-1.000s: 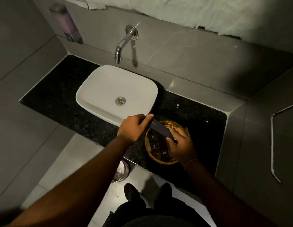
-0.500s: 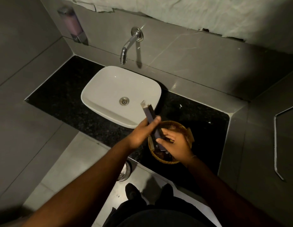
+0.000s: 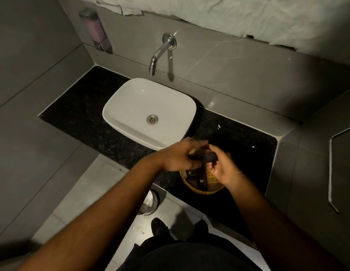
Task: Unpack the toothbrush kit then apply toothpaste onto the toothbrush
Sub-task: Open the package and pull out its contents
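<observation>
Where half a second ago the dark kit box (image 3: 206,157) was standing tilted upward, both hands are now laying it level, just above the wicker basket (image 3: 205,187) on the black surface (image 3: 88,114). The left hand (image 3: 178,156) is wrapping one end while the right hand (image 3: 222,166) is pinching the other, probably working its flap open; no toothbrush is showing yet.

Both hands over wicker basket (image 3: 209,187) at countertop (image 3: 82,114) front edge, right of white sink (image 3: 131,106). Left hand (image 3: 180,155) and right hand (image 3: 222,167) grip dark kit box (image 3: 206,156) between them. More dark boxes (image 3: 197,176) in basket.
</observation>
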### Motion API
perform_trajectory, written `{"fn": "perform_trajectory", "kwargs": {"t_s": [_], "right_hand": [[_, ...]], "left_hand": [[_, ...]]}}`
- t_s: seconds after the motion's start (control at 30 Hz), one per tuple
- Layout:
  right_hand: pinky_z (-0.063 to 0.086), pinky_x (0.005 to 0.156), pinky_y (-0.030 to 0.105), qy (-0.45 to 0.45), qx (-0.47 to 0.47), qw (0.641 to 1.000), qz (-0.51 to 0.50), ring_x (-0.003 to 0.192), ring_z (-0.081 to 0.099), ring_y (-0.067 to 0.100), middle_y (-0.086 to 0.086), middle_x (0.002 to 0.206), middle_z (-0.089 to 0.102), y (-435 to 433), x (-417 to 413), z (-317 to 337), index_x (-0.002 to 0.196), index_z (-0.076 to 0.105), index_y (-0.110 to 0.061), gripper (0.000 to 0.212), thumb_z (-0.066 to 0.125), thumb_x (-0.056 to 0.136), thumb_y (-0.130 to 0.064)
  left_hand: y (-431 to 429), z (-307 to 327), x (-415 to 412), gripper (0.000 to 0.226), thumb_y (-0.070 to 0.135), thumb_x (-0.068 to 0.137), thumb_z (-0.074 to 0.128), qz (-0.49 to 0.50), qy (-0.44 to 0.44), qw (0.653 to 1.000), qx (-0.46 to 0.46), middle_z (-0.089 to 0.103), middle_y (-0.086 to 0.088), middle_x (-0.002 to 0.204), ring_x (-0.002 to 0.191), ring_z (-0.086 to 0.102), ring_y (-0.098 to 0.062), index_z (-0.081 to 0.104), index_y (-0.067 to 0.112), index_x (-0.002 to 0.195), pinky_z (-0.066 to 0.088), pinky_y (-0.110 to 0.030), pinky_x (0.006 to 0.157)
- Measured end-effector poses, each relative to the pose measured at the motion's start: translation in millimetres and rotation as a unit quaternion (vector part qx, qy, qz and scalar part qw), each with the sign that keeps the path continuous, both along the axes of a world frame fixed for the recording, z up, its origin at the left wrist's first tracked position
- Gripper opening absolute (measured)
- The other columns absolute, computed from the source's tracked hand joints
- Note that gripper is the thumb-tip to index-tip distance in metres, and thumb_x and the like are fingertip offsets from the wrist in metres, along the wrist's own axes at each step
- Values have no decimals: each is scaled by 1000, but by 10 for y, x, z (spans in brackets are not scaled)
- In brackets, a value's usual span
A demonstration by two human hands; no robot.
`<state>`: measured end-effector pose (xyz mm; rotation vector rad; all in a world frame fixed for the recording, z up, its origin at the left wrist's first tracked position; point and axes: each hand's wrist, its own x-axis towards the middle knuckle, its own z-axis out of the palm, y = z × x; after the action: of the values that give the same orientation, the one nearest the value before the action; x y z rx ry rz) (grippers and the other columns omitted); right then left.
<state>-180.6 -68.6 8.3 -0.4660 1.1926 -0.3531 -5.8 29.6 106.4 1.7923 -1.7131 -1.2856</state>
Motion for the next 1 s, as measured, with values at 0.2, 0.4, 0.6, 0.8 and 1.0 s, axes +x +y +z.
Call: {"fn": "perform_trajectory", "kwargs": {"t_s": [0.2, 0.4, 0.6, 0.8, 1.0], "right_hand": [[50, 36, 17, -99, 169, 981, -8, 39, 59, 10, 11, 62, 68, 239, 41, -93, 90, 69, -5, 16, 69, 78, -15], [64, 65, 24, -152, 132, 979, 16, 83, 76, 10, -2, 106, 79, 493, 320, 53, 123, 68, -18, 32, 53, 106, -39], [59, 71, 20, -147, 119, 982, 22, 92, 68, 9, -2, 95, 79, 530, 310, 105, 115, 69, -16, 28, 60, 100, -38], [59, 69, 21, -130, 127, 983, 33, 94, 66, 11, -1, 102, 76, 595, 315, 52, 127, 66, -19, 38, 56, 103, -47], [56, 75, 28, -157, 124, 978, 67, 96, 66, 14, 1, 109, 71, 599, 322, 88, 135, 66, -25, 57, 59, 94, -64]], "left_hand": [[92, 200, -87, 51, 6, 92, 81, 89, 209, 970, -93, 78, -2, 123, 119, 75, -17, 65, 14, 140, 60, -37, 105], [227, 68, -275, 41, 36, 90, 76, 165, 8, 968, -186, 77, 10, 105, 93, 74, -7, 65, 25, 128, 61, -39, 83], [249, 75, -225, 48, 37, 92, 71, 186, -55, 964, -184, 74, 5, 101, 87, 72, -19, 55, 21, 134, 56, -34, 73], [301, 84, -246, 45, 42, 97, 72, 177, -58, 961, -203, 74, 17, 95, 78, 74, -8, 59, 29, 137, 59, -30, 65], [264, 189, -260, 44, 57, 95, 62, 221, -89, 947, -216, 79, 11, 104, 82, 75, -13, 52, 38, 133, 62, -40, 72]]}}
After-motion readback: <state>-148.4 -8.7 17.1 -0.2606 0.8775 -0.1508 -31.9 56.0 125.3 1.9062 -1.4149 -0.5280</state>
